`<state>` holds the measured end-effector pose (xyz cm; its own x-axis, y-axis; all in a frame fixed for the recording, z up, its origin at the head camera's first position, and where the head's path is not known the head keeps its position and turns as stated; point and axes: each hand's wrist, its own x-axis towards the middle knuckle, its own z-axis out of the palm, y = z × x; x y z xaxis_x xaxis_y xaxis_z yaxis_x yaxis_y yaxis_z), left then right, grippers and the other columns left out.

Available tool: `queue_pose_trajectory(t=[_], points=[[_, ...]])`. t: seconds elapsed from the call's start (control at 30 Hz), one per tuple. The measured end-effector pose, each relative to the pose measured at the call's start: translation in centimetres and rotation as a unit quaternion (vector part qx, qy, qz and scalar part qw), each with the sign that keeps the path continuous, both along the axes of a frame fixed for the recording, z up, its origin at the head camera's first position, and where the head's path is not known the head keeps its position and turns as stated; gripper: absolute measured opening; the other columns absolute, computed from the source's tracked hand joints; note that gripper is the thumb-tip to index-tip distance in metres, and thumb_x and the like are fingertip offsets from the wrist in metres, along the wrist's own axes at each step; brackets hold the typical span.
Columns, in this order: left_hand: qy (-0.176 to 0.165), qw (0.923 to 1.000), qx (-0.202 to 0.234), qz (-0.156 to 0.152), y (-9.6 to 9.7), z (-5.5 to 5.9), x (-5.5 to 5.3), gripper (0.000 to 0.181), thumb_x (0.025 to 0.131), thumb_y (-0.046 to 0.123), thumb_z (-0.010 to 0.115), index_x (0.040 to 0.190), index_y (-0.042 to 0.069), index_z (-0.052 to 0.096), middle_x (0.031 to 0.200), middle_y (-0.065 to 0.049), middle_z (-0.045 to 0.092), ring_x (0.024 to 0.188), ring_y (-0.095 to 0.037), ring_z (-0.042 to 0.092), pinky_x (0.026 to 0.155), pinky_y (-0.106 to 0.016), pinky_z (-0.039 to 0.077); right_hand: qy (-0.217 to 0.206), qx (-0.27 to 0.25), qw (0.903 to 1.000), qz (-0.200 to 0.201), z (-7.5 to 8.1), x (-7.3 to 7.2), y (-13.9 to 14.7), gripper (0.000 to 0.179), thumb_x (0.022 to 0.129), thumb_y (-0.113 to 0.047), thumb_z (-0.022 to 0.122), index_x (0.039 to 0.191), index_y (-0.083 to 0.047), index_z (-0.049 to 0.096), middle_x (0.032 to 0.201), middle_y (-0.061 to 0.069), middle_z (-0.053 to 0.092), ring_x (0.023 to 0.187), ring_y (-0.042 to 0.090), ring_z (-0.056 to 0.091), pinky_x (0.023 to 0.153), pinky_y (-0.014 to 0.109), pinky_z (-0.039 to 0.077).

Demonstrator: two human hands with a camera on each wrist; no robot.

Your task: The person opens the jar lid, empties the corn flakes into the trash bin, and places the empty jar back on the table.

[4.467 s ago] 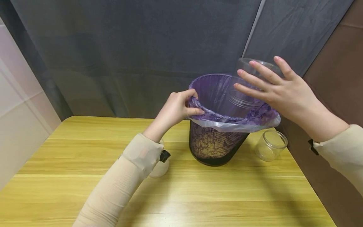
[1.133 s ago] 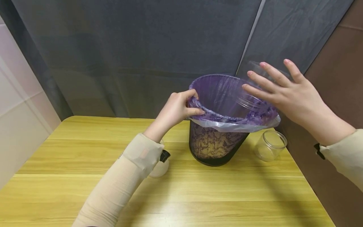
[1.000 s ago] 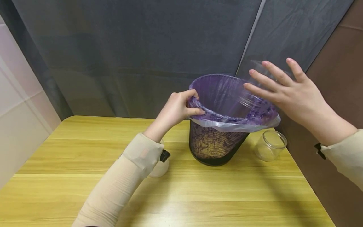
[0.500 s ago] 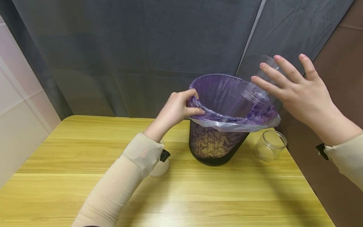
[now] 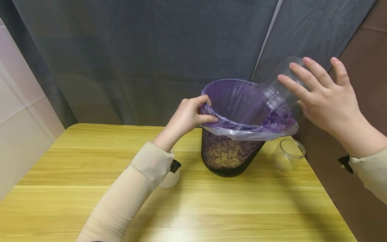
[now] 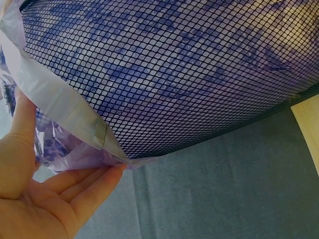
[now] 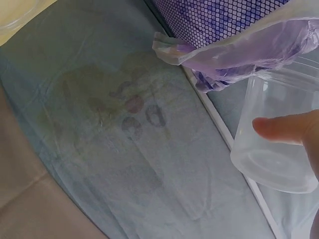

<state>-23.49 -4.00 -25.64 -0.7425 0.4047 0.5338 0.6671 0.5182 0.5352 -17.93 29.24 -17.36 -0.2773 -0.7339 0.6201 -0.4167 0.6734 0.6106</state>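
Observation:
My left hand (image 5: 191, 111) grips the near left rim of a black mesh wastebasket (image 5: 231, 154), thumb outside and fingers over the edge. A purple bin liner (image 5: 232, 97) lines the basket and folds over its rim, ending in a pale band. In the left wrist view the thumb and fingers pinch that liner (image 6: 55, 99). At the basket's right side my right hand (image 5: 329, 97) holds a clear plastic jar (image 7: 276, 167), its thumb against the wall. The jar tilts with its threaded mouth toward the basket opening. The right fingers hide part of it.
Another clear jar (image 5: 288, 156) stands on the wooden table (image 5: 211, 208) right of the basket, near the table's right edge. A further clear container (image 5: 170, 180) is partly hidden behind the left forearm. A grey curtain (image 5: 151, 60) hangs behind the table.
My right hand has moved right with the jar, which has gone from nearly upright over the basket to tilted, its mouth toward the opening. The left hand keeps its grip on the rim.

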Motion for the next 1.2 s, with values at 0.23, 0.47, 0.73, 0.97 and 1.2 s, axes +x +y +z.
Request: queue_pose_trajectory(t=[0.23,0.47,0.73,0.97,1.2], points=[[0.002,1.0,-0.001,0.0,-0.1,0.0,0.0,0.032,0.074,0.026,0.084,0.09,0.012,0.06,0.06,0.0,0.042,0.057,-0.014,0.039,0.052,-0.029,0.032,-0.013,-0.033,0.9994,0.001,-0.1,0.1,0.2,0.095,0.052,0.003,0.07,0.14,-0.019,0.043,0.145,0.008,0.041,0.138,0.024,0.028,0.109,0.054,0.011],[0.002,1.0,0.0,0.001,-0.1,-0.1,-0.1,0.032,0.074,0.027,0.084,0.09,0.012,0.06,0.06,0.001,0.042,0.056,-0.014,0.038,0.052,-0.029,0.032,-0.023,-0.065,0.9976,0.014,-0.5,0.2,0.5,0.089,0.055,-0.001,0.07,0.138,-0.017,0.046,0.142,0.012,0.045,0.137,0.025,0.031,0.109,0.054,0.011],[0.002,1.0,-0.001,0.002,-0.2,-0.1,-0.1,0.032,0.074,0.027,0.083,0.09,0.012,0.06,0.06,0.001,0.041,0.057,-0.014,0.038,0.052,-0.029,0.032,-0.063,-0.073,0.9954,0.0,-0.8,0.7,1.4,0.091,0.059,-0.005,0.073,0.143,-0.014,0.041,0.145,0.017,0.039,0.138,0.03,0.028,0.11,0.054,0.006],[0.002,1.0,-0.002,0.002,-0.3,-0.1,0.0,0.032,0.074,0.026,0.083,0.09,0.012,0.06,0.06,-0.001,0.042,0.057,-0.014,0.038,0.052,-0.029,0.032,-0.057,-0.097,0.9937,-0.006,-1.3,0.6,1.7,0.093,0.055,-0.005,0.076,0.142,-0.012,0.042,0.143,0.017,0.041,0.136,0.031,0.032,0.11,0.053,0.009],[0.004,1.0,0.001,0.001,-0.4,-0.1,0.0,0.032,0.074,0.025,0.083,0.091,0.011,0.06,0.06,0.0,0.041,0.057,-0.014,0.038,0.052,-0.029,0.032,-0.04,-0.136,0.9899,-0.009,-1.7,0.9,1.9,0.09,0.055,-0.008,0.076,0.139,-0.012,0.045,0.14,0.016,0.046,0.133,0.029,0.037,0.11,0.052,0.012]])
